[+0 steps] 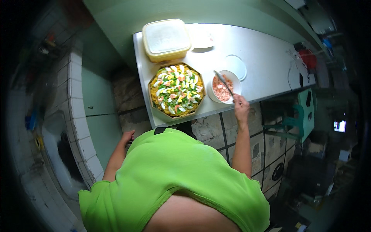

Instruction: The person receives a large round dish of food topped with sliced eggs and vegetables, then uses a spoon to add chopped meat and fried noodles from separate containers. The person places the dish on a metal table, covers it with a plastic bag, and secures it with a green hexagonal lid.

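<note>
My right hand (241,105) grips a pair of metal tongs (224,82), closed around the near end. The tongs lie slantwise over a white bowl (213,94) that holds small pink shrimp (221,92). Left of the bowl sits an eight-sided tray (151,96) filled with yellow noodles (157,101), topped with egg slices, chopped greens and shrimp. Down by my left side, apart from the table, my left hand (128,136) hangs with its fingers curled; nothing shows in it.
The food stands on a white table (266,58). Behind the tray is a lidded yellow tub (167,38), with a white plate (203,40) beside it. A pale round lid (235,66) lies behind the bowl. A green chair (297,120) stands right, a sink (58,150) left.
</note>
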A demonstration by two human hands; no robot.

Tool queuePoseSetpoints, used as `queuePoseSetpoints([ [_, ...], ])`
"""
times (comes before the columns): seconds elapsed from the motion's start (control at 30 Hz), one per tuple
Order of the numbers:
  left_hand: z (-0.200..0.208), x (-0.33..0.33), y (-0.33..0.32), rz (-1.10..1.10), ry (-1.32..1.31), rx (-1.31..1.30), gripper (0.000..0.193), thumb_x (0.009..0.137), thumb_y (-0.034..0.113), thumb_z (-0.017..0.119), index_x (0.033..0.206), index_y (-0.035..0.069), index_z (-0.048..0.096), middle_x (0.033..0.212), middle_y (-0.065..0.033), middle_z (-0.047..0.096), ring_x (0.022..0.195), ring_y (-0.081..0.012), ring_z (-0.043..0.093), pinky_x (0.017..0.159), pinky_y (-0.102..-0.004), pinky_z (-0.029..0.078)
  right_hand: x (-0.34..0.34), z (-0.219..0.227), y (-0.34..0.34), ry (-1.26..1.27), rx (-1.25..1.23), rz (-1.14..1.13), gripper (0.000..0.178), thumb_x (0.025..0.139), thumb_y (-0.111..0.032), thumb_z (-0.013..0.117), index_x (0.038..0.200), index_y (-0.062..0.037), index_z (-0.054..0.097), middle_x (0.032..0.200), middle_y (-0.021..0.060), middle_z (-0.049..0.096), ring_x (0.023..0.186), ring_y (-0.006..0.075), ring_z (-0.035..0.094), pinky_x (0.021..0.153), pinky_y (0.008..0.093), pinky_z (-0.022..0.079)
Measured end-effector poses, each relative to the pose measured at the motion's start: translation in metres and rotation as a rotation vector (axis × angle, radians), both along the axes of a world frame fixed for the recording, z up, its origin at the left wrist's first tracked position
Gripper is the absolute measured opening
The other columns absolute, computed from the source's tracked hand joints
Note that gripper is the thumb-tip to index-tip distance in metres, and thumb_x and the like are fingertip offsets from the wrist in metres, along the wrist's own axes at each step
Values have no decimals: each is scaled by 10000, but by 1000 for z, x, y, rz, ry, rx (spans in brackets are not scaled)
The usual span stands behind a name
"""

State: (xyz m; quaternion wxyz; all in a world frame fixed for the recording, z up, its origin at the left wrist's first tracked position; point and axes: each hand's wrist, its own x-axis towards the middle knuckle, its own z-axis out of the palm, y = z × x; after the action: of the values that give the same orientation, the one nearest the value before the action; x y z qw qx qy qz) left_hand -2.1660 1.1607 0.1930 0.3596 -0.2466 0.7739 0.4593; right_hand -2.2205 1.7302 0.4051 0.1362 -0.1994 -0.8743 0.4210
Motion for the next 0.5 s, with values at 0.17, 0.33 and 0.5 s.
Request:
queuePoseSetpoints([
  [0.17,12,0,-5,99,-100,-29,376,881,419,607,696,101,528,582,-29,544,555,-168,591,536,-300,468,-5,9,35,-141,469,66,225,883,-219,556,915,-31,675,914,152,645,850,358,618,728,427,477],
  [0.33,11,-11,1,114,-81,19,374,875,439,610,717,111,528,582,-23,543,547,-172,606,540,-327,480,4,12,21,-219,666,178,188,871,-214,597,992,-78,640,946,117,605,843,334,620,718,424,478],
  [0.5,4,-15,3,104,-84,28,375,878,434,610,708,111,525,582,-20,542,538,-165,602,544,-334,487,7,18,19,-223,816,248,193,859,-206,618,1023,-105,624,937,102,580,847,326,622,728,437,480],
])
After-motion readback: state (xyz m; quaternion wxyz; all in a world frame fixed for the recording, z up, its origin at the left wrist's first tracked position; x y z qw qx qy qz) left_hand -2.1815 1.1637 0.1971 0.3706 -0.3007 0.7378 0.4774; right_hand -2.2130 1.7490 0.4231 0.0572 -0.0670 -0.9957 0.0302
